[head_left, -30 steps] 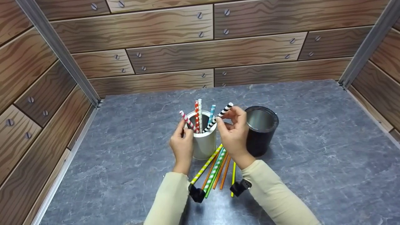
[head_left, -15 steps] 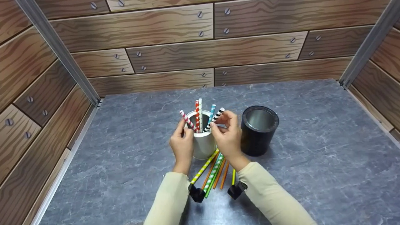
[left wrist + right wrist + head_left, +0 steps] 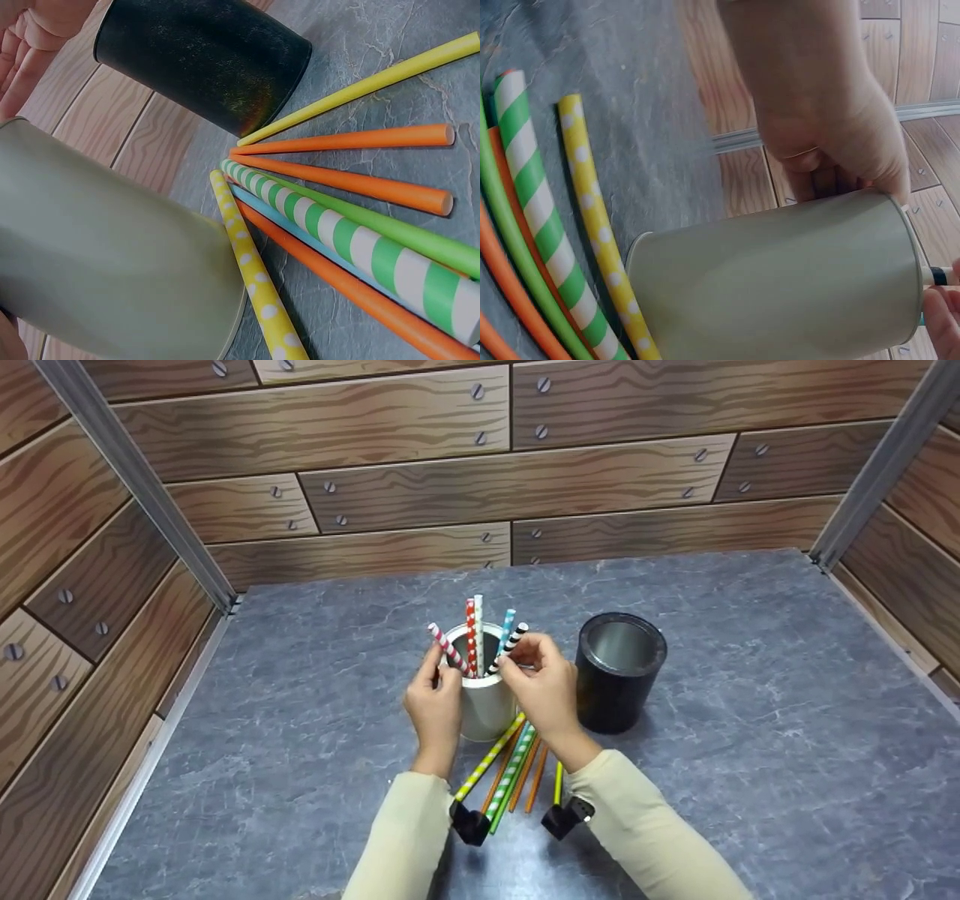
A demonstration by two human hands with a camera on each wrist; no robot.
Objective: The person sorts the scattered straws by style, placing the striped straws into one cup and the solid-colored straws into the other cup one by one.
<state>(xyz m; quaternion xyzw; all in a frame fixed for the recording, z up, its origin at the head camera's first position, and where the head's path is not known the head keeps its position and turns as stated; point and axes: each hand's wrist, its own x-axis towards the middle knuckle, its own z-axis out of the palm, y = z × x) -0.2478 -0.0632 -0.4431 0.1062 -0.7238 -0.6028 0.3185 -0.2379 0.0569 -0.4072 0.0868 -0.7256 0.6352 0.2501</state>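
My left hand point(image 3: 435, 701) holds the left side of a pale grey can point(image 3: 484, 716), its thumb at the rim. A pink-and-white striped straw point(image 3: 446, 646) leans out close to those fingers. Between thumb and fingers, my right hand point(image 3: 546, 682) pinches a black-and-white striped straw point(image 3: 519, 636), whose lower end is inside the can. Red dotted point(image 3: 471, 622), whitish point(image 3: 479, 622) and blue dotted point(image 3: 508, 621) straws also stand in it. The right wrist view shows the can point(image 3: 780, 277) from the side, with the left hand point(image 3: 817, 112) against its wall.
A black can point(image 3: 616, 690) stands right of the right hand. In front lie several loose straws, among them a yellow dotted straw point(image 3: 255, 277), a green-and-white striped straw point(image 3: 360, 244), orange straws point(image 3: 360, 180) and a plain yellow straw point(image 3: 375, 81). Wood-patterned walls enclose the table point(image 3: 300, 720).
My right hand has moved left toward the pale can, and the black-and-white straw's top has come left and lower. The left hand keeps its place on the can.
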